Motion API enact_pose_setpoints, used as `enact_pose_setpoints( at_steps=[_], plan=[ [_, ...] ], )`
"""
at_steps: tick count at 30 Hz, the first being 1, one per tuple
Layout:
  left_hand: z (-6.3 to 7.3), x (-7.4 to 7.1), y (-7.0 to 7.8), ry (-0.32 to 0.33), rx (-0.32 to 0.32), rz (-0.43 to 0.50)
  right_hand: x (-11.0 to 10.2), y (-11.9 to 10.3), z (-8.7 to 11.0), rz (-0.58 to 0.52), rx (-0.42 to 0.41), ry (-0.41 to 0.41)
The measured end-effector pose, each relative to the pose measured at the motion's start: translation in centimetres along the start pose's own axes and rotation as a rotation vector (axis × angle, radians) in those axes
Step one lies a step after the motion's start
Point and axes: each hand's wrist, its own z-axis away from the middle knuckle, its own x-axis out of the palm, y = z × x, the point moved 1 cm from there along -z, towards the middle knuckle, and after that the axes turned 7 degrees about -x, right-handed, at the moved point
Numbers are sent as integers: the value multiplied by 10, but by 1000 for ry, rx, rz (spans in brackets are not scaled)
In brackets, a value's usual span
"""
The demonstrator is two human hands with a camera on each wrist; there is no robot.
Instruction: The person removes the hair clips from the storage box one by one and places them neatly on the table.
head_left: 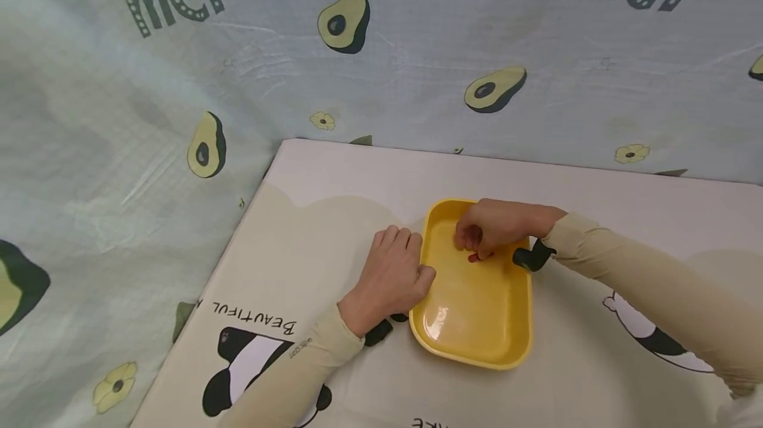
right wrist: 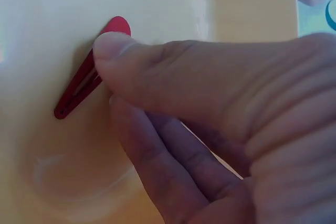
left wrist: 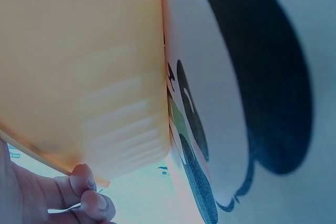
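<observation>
In the head view a shallow yellow tray (head_left: 471, 315) lies on the table, its long side running away from me. My left hand (head_left: 393, 275) grips the tray's left rim, thumb over the edge. The left wrist view shows the fingertips (left wrist: 97, 203) at that rim, beside the tray's outer wall (left wrist: 63, 66). Over the far part of the tray, my right hand (head_left: 501, 224) pinches a red snap hair clip (head_left: 473, 258). Up close in the right wrist view, the thumb (right wrist: 118, 56) covers the middle of the clip (right wrist: 71, 100), leaving both ends visible above the tray floor.
The table has a pale cloth (head_left: 316, 236) with printed pandas and lettering. Behind it and at the left hangs a curtain (head_left: 417, 83) with avocado prints. A black wrist device (head_left: 533, 256) on my right arm overlaps the tray's right rim.
</observation>
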Motion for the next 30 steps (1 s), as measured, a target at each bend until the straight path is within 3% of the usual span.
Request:
enact_pose_setpoints(
  at_steps=[10,15,30],
  plan=[
    [-2,0,3,9,8,-26,0,2,2,60,21,-19],
    [-2,1,2,3,8,-23,1,2,1,102,-10,-19],
    [1,1,0,33,13,-17,5,0,-3,70,-32,-7]
  ],
)
